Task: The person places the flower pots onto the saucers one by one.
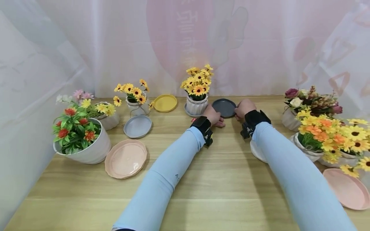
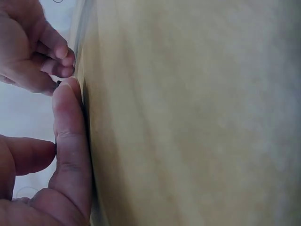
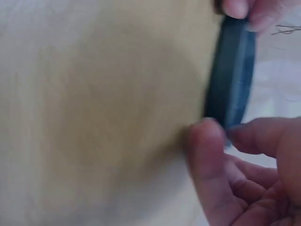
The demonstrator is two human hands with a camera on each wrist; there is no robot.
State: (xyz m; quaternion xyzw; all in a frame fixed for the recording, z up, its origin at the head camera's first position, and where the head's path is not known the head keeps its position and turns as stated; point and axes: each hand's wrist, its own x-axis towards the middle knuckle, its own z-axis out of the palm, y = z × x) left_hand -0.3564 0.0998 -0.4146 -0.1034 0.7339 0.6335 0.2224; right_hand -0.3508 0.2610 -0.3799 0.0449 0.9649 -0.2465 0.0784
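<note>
A round dark grey saucer point(image 1: 224, 108) lies at the back of the table between both hands. My left hand point(image 1: 212, 116) pinches its near left edge, beside the pot of yellow daisies point(image 1: 197, 96). On the opposite side, my right hand point(image 1: 245, 107) holds the rim between thumb and fingers. The right wrist view catches the saucer point(image 3: 230, 70) edge-on, with fingers at both ends. From the left wrist, the left index finger point(image 2: 70, 136) lies along the wooden surface and mostly hides the saucer.
Potted flowers and saucers line the left side, including a yellow saucer point(image 1: 165, 103), a grey saucer point(image 1: 137, 126) and a pink plate point(image 1: 126, 159). More flower pots point(image 1: 309, 147) and another pink plate point(image 1: 347, 189) stand at right. A white saucer point(image 1: 256, 150) is partly under the right forearm.
</note>
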